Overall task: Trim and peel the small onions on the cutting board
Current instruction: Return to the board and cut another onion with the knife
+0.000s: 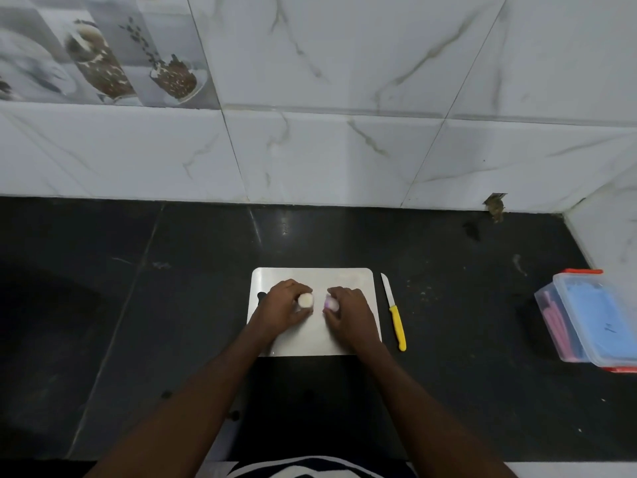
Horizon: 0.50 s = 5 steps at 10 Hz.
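- Nearest the viewer, two bare forearms rise from the bottom of the frame and meet over the white cutting board (344, 277) at lower centre; the board's near edge sits between the wrists.
- The left hand (282, 310) curls around a pale, whitish small onion (305, 300), fingers wrapped over the top and side. It looks already stripped of skin, though blur keeps me from being sure.
- The right hand (348, 313) closes round a pink-purple small onion (331, 304), only its left face showing past the fingertips. I judge the colour means its skin, or at least an outer layer, is still on.
- The two onions sit just beside each other mid-board, apart, each pinned low, probably so neither rolls. Whether they rest on the board or hover just above, I cannot tell.
- Neither hand holds a blade. The yellow-handled paring knife (396, 322) lies off the board's right edge on the black countertop (138, 305), tip pointing away, an easy reach for the right hand once it lets go.
- Far right, a clear plastic box (586, 319) with orange clips holds something blue and pink; well apart, no obstacle.
- Beyond, the counter is bare to the white marble-look wall tiles (344, 150); a printed decorative tile (103, 50) sits upper left.
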Each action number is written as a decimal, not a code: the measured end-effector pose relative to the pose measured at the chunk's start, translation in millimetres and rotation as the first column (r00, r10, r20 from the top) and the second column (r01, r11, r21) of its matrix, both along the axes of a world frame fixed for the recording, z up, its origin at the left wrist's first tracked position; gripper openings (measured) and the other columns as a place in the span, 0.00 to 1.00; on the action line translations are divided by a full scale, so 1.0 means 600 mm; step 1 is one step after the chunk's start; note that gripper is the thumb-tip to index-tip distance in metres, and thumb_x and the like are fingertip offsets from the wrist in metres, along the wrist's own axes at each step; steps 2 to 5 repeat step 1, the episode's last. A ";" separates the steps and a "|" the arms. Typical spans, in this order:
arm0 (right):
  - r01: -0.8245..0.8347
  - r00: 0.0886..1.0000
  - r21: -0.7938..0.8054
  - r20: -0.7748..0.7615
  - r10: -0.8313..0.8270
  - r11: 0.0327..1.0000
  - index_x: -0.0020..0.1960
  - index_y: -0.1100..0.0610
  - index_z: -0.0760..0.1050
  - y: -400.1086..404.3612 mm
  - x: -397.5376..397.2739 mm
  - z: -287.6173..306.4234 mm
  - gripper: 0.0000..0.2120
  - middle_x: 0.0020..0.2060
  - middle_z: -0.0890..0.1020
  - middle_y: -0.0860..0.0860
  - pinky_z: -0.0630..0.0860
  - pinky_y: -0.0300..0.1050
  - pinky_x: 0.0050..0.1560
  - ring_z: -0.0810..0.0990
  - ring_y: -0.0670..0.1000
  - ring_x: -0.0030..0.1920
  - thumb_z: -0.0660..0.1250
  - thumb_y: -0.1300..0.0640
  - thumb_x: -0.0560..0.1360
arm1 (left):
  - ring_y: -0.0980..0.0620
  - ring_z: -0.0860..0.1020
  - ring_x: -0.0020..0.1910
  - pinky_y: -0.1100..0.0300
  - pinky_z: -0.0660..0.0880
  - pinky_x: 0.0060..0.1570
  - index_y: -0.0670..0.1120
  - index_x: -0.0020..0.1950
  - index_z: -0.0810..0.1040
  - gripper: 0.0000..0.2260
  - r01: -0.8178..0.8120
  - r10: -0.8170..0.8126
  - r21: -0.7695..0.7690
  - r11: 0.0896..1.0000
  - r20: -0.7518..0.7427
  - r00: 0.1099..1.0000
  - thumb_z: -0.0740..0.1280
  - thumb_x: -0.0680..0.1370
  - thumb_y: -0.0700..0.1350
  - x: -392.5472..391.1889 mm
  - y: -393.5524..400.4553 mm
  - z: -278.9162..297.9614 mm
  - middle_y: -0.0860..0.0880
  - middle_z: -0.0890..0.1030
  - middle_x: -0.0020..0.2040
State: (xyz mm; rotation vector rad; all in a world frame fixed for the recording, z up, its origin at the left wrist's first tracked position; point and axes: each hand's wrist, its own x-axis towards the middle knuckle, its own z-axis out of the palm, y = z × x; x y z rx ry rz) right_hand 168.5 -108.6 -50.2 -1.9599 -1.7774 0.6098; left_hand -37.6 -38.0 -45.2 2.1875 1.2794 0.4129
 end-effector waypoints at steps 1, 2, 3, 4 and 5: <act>0.008 1.000 0.015 0.017 -0.008 1.000 0.69 0.51 0.76 -0.002 0.004 -0.006 0.25 0.62 0.82 0.48 0.72 0.45 0.61 0.78 0.54 0.62 0.74 0.46 0.74 | 0.49 0.82 0.61 0.52 0.78 0.65 0.49 0.69 0.83 0.25 0.032 -0.032 0.005 0.999 0.025 0.999 0.82 0.74 0.53 -0.009 -0.004 0.003 0.52 0.84 0.63; 0.008 1.000 0.015 0.017 -0.008 1.000 0.69 0.51 0.76 -0.002 0.004 -0.006 0.25 0.62 0.82 0.48 0.72 0.45 0.61 0.78 0.54 0.62 0.74 0.46 0.74 | 0.49 0.82 0.61 0.52 0.78 0.65 0.49 0.69 0.83 0.25 0.032 -0.032 0.005 0.999 0.025 0.999 0.82 0.74 0.53 -0.009 -0.004 0.003 0.52 0.84 0.63; 0.008 1.000 0.015 0.017 -0.008 1.000 0.69 0.51 0.76 -0.002 0.004 -0.006 0.25 0.62 0.82 0.48 0.72 0.45 0.61 0.78 0.54 0.62 0.74 0.46 0.74 | 0.49 0.82 0.61 0.52 0.78 0.65 0.49 0.69 0.83 0.25 0.032 -0.032 0.005 0.999 0.025 0.999 0.82 0.74 0.53 -0.009 -0.004 0.003 0.52 0.84 0.63; 0.008 1.000 0.015 0.017 -0.008 1.000 0.69 0.51 0.76 -0.002 0.004 -0.006 0.25 0.62 0.82 0.48 0.72 0.45 0.61 0.78 0.54 0.62 0.74 0.46 0.74 | 0.49 0.82 0.61 0.52 0.78 0.65 0.49 0.69 0.83 0.25 0.032 -0.032 0.005 0.999 0.025 0.999 0.82 0.74 0.53 -0.009 -0.004 0.003 0.52 0.84 0.63; 0.008 1.000 0.015 0.017 -0.008 1.000 0.69 0.51 0.76 -0.002 0.004 -0.006 0.25 0.62 0.82 0.48 0.72 0.45 0.61 0.78 0.54 0.62 0.74 0.46 0.74 | 0.49 0.82 0.61 0.52 0.78 0.65 0.49 0.69 0.83 0.25 0.032 -0.032 0.005 0.999 0.025 0.999 0.82 0.74 0.53 -0.009 -0.004 0.003 0.52 0.84 0.63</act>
